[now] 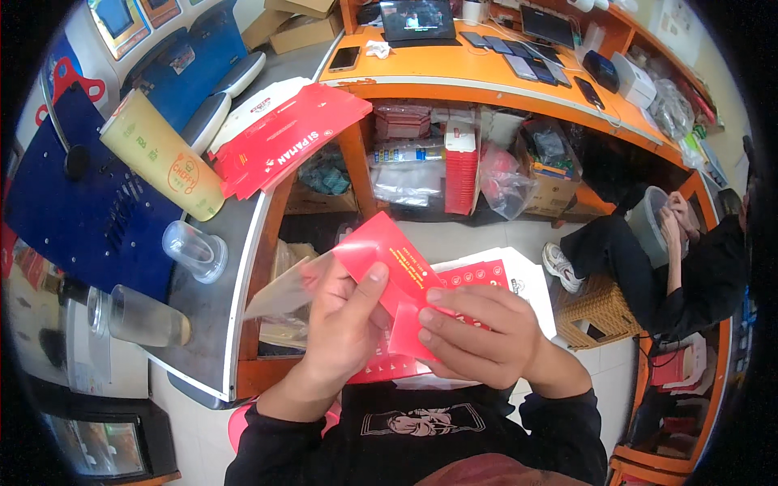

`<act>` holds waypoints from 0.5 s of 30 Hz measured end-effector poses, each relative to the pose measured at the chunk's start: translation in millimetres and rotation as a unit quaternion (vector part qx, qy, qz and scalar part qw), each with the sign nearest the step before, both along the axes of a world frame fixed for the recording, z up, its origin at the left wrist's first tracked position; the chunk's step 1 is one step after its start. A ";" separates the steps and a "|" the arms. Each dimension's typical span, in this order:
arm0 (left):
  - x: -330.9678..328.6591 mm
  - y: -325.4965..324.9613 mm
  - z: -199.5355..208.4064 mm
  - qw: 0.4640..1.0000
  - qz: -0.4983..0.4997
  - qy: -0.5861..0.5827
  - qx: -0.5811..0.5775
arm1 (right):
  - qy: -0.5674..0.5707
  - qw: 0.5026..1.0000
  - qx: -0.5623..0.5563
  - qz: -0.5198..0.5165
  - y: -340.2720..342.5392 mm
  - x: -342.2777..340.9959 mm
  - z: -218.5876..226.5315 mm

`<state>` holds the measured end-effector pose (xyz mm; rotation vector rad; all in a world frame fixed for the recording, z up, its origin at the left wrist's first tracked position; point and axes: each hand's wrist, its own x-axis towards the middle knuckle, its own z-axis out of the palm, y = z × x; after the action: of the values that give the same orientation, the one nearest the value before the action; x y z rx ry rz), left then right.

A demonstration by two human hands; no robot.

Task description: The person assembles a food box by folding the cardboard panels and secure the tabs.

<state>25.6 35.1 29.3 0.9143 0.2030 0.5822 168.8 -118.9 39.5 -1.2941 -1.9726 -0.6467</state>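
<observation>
In front of my chest I hold a red printed cardboard piece (385,251), partly folded, with a pale, see-through-looking flap (285,290) stretching out to the left. My left hand (340,320) grips it with the thumb on top. The fingers of my right hand (490,330) close on a folded red panel at its lower right. Behind my hands, over my lap, lie more flat red-and-white cardboard pieces (531,279), partly hidden by my right hand. A stack of flat red cartons (284,138) rests on the grey table to the left.
On the grey table (215,344) stand a tall yellow-green cup (162,154), a clear plastic cup (194,251) and a clear jar (150,316). Ahead, an orange desk (413,71) bears a tablet (417,20) and several phones. A seated person (648,259) at right holds a grey tub (648,223).
</observation>
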 end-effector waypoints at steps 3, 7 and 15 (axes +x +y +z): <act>4.3 -7.6 -2.0 0.995 0.049 0.075 0.044 | 0.018 0.997 -0.001 -0.070 1.3 2.1 -1.0; 6.7 -19.6 -4.0 0.998 0.026 0.054 0.022 | -0.019 0.997 0.032 -0.070 -0.2 -11.5 -14.6; -11.7 -30.4 -6.9 0.991 -0.062 0.061 0.102 | 0.004 0.996 0.033 -0.088 -11.8 -11.4 -22.1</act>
<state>13.9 4.6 22.5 1.1551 0.1981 0.4371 157.4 -130.7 17.4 -1.4380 -1.8292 -0.7831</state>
